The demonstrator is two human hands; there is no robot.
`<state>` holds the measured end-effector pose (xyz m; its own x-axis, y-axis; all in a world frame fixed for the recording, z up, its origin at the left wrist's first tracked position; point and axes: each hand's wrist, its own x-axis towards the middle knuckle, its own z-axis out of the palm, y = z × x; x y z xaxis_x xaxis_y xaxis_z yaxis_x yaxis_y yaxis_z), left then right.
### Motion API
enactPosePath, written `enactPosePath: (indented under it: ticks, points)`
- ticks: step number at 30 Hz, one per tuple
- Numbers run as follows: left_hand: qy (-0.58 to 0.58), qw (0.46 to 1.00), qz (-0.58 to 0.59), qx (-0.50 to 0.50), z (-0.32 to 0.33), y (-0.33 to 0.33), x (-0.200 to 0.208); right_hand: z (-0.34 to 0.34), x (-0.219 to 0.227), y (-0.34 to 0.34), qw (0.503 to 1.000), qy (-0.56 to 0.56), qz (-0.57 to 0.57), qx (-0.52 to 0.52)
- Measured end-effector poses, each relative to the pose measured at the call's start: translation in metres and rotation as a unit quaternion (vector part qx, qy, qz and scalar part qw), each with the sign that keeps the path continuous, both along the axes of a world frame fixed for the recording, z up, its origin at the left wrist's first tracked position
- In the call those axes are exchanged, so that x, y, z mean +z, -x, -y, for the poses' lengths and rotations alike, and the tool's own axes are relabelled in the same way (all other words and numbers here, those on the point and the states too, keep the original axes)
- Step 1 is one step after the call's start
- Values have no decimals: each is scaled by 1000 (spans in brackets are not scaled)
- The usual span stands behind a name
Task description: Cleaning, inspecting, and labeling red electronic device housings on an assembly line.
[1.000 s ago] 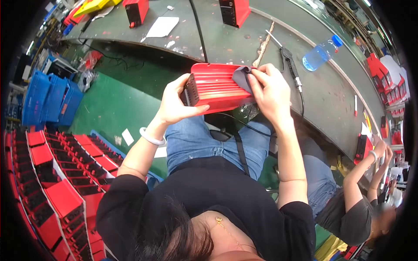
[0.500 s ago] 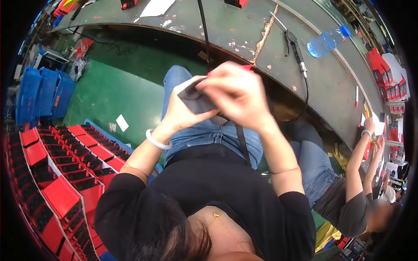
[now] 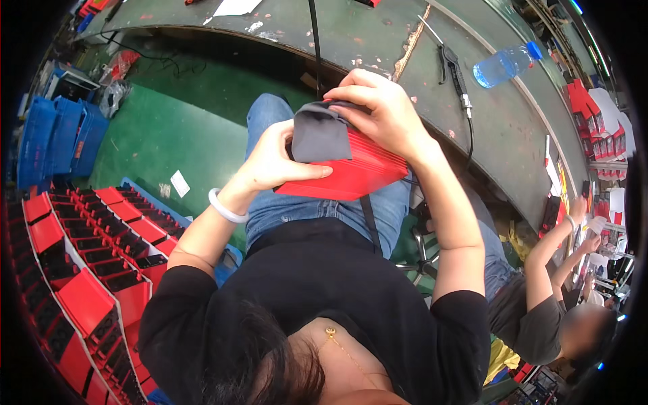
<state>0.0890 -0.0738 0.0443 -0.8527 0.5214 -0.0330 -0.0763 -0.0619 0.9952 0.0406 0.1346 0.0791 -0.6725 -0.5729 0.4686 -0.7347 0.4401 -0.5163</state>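
The red ribbed case (image 3: 361, 177) is up in my hands, over my lap (image 3: 267, 121) and just off the near edge of the bench (image 3: 378, 40); whether its underside touches my jeans I cannot tell. A dark grey cloth (image 3: 322, 140) drapes over the left end of its ribbed face, with a fold bunched toward the side facing the bench. My left hand (image 3: 270, 160) grips that left end, thumb laid along the side nearest me, the other fingers mostly hidden behind cloth and case. My right hand (image 3: 382, 111) is curled over the far side, thumb and fingers closed on the bunched cloth.

Beyond, a black cable (image 3: 315, 40) hangs before the bench's near edge. On the bench, a chipped seam (image 3: 410, 44) runs in from that edge; right of it lies an air blow gun (image 3: 453, 75), and a clear bottle with a blue cap (image 3: 501, 65) is nearer the far edge. A white sheet (image 3: 236, 7) lies toward the bench's left end. Low on my left are rows of red cases (image 3: 84, 300), with blue crates (image 3: 57, 143) behind them. To my right, along the same near edge, a co-worker's hand (image 3: 578, 209) is raised.
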Motion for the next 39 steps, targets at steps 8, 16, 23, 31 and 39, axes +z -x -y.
enactPosePath:
  ticks: [8, 16, 23, 31, 39]
  points:
    - [-24, 999, -1, 47, 21, 8, -4, -62, -27, -14, 980, -37, 126, -150]
    - [-28, 999, 28, 18, 17, 11, -4, -22, -1, -29, 994, 22, 48, -95]
    - [-21, 999, 21, 16, 20, 15, 0, -46, -2, -28, 997, -72, 14, -28]
    - [-55, 997, 13, 48, 40, 19, -6, -106, -5, -26, 944, 22, 110, -310]
    - [-58, 997, 17, 44, 24, 19, -2, -34, 2, -19, 996, 9, -33, -82]
